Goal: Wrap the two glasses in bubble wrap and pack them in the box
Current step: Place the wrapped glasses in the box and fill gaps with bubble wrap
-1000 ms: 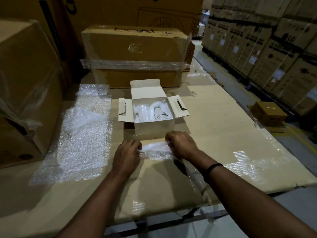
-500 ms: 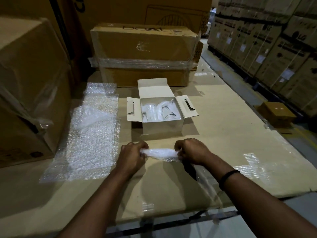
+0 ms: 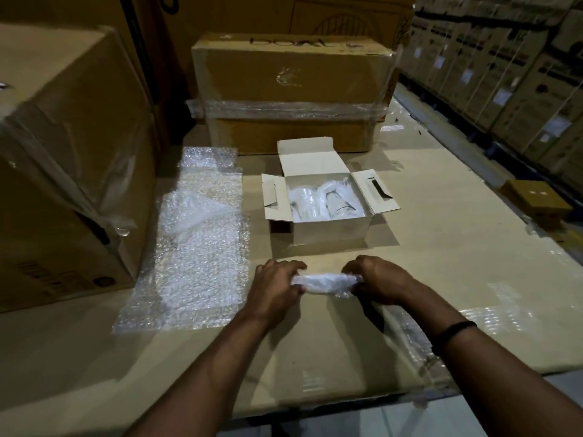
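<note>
Tightened since a second ago: bubble wrap roll, left hand and right hand each gripping one end, on counter toward front edge. Just behind: box, flaps open, two wrapped glasses inside.

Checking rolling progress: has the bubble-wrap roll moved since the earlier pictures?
Yes. The bubble-wrap roll has come slightly nearer the person, widening its gap from the front wall of the white box.

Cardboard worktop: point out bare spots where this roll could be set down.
Widest bare patch: right of the white box, out to the worktop's right edge. Another: the strip nearer than the left hand and right hand. Crowded: left, where the bubble wrap sheet lies beside the big carton.
</note>
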Motion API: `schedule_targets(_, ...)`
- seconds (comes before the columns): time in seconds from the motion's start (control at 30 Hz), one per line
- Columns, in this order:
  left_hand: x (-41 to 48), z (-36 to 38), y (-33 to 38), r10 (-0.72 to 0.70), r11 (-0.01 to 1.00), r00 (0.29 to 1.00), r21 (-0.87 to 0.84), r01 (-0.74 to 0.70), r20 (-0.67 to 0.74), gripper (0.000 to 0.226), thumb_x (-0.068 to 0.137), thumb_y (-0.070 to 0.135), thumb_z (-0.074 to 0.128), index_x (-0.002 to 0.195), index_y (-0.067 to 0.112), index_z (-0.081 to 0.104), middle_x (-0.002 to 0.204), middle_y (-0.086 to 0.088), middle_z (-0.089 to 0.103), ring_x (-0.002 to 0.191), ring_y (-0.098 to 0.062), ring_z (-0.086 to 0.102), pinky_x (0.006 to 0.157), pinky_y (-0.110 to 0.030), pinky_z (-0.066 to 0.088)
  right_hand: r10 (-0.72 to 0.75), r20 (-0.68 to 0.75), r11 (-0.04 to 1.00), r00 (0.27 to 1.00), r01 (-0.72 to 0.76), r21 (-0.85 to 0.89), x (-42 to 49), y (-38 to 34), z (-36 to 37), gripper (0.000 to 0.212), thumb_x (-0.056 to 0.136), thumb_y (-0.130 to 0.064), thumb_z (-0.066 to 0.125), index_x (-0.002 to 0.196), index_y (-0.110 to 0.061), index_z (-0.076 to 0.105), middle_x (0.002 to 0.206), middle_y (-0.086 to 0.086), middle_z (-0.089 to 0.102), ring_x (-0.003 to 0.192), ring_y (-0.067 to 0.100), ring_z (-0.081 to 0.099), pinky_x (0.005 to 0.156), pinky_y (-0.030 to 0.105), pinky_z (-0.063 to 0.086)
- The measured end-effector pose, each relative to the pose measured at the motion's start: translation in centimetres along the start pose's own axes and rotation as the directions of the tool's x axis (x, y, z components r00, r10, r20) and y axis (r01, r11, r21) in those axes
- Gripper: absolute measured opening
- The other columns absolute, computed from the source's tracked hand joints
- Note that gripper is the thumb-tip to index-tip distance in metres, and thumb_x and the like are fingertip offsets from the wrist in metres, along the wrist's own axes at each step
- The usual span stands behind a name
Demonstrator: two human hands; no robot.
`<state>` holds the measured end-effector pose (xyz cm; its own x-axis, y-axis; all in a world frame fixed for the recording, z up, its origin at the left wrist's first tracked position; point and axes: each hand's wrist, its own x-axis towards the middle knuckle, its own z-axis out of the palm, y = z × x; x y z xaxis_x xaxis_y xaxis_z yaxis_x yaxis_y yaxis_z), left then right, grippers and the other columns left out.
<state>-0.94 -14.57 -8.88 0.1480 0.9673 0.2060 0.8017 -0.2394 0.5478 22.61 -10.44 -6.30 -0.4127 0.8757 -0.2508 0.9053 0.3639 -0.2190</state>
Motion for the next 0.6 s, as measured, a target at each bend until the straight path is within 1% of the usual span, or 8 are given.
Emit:
schedule_targets(0.07, -0.1, -0.1, -0.1, 0.042, 0.999, 0.999, -0.022, -0.042, -0.007, 0.02, 0.081, 0.021, 0.067, 0.099, 0.021, 0.074, 0.095, 0.003, 0.072, 0.092, -0.018, 0.058, 0.084, -0.034, 0.042, 0.03, -0.038, 0.999, 0.999, -0.029, 0.019, 0.1, -0.1, 0.2, 0.025, 0.078, -0.026, 0.065, 0.102, -0.026, 0.065, 0.102, 0.0, 0.065, 0.095, 0.023, 0.062, 0.072, 0.033, 0.05)
schedule_targets(0.13, -0.3, 0.0, -0.8, 0.091, 0.995, 0.996, -0.025, -0.092, -0.019, 0.016, 0.08, 0.017, 0.06, 0.087, 0.016, 0.074, 0.085, -0.001, 0.071, 0.08, -0.021, 0.06, 0.075, -0.038, 0.049, 0.029, -0.117, 1.0, 0.993, -0.028, 0.009, 0.2, -0.1, 0.0, 0.019, 0.08, -0.03, 0.066, 0.099, -0.025, 0.065, 0.101, 0.001, 0.066, 0.094, 0.024, 0.062, 0.07, 0.033, 0.049)
schedule_targets(0.2, -0.5, 0.5, -1.4, 0.099, 0.993, 0.992, -0.065, -0.103, -0.073, 0.018, 0.081, 0.018, 0.054, 0.087, 0.013, 0.07, 0.084, -0.003, 0.068, 0.078, -0.023, 0.061, 0.068, -0.039, 0.051, 0.015, -0.226, 1.0, 0.974, -0.011, 0.02, 0.2, -0.1, -0.7, 0.019, 0.084, -0.03, 0.066, 0.101, -0.022, 0.066, 0.103, 0.001, 0.068, 0.095, 0.025, 0.062, 0.069, 0.031, 0.046)
schedule_targets(0.3, -0.4, 0.5, -1.2, 0.073, 0.992, 0.984, -0.095, -0.089, -0.164, 0.011, 0.077, 0.012, 0.061, 0.088, 0.013, 0.062, 0.084, -0.004, 0.063, 0.074, -0.026, 0.059, 0.06, -0.037, 0.049, -0.006, -0.397, 0.995, 0.918, 0.045, 0.089, 1.0, -0.2, -2.5, 0.02, 0.086, -0.029, 0.069, 0.102, -0.019, 0.065, 0.098, 0.003, 0.071, 0.091, 0.029, 0.065, 0.067, 0.033, 0.045)
schedule_targets(0.37, 0.3, 0.3, -0.6, 0.099, 0.989, 0.971, -0.09, -0.121, -0.22, 0.011, 0.079, 0.011, 0.064, 0.088, 0.014, 0.06, 0.083, -0.004, 0.062, 0.071, -0.026, 0.058, 0.056, -0.036, 0.048, -0.027, -0.479, 0.99, 0.877, 0.088, 0.105, 2.0, -0.4, -4.1, 0.023, 0.085, -0.029, 0.071, 0.102, -0.018, 0.062, 0.094, 0.004, 0.072, 0.085, 0.03, 0.066, 0.065, 0.034, 0.047)
schedule_targets(0.43, 1.4, -0.1, -0.1, 0.146, 0.985, 0.955, -0.05, -0.164, -0.26, 0.01, 0.081, 0.012, 0.064, 0.091, 0.014, 0.063, 0.083, -0.004, 0.062, 0.069, -0.026, 0.059, 0.055, -0.033, 0.048, -0.043, -0.537, 0.99, 0.842, 0.109, 0.091, 3.3, -0.8, -5.8, 0.022, 0.085, -0.03, 0.071, 0.1, -0.017, 0.06, 0.092, 0.006, 0.072, 0.08, 0.031, 0.065, 0.061, 0.032, 0.044)
schedule_targets(0.5, 2.6, -0.4, 0.4, 0.178, 0.982, 0.939, -0.01, -0.19, -0.294, 0.011, 0.083, 0.013, 0.063, 0.093, 0.012, 0.067, 0.083, -0.006, 0.064, 0.069, -0.026, 0.059, 0.055, -0.032, 0.049, -0.067, -0.559, 0.992, 0.826, 0.117, 0.055, 4.9, -1.2, -8.1, 0.021, 0.086, -0.03, 0.071, 0.098, -0.016, 0.062, 0.089, 0.007, 0.071, 0.077, 0.029, 0.064, 0.061, 0.028, 0.037)
schedule_targets(0.6, 4.6, -1.7, 0.9, 0.17, 0.984, 0.93, 0.0, -0.179, -0.325, 0.017, 0.084, 0.011, 0.062, 0.098, 0.01, 0.071, 0.088, -0.007, 0.067, 0.078, -0.024, 0.062, 0.064, -0.035, 0.052, -0.11, -0.555, 0.981, 0.824, 0.179, 0.073, 7.5, -1.5, -12.0, 0.018, 0.084, -0.026, 0.075, 0.095, -0.013, 0.068, 0.086, 0.008, 0.071, 0.077, 0.027, 0.065, 0.063, 0.027, 0.041)
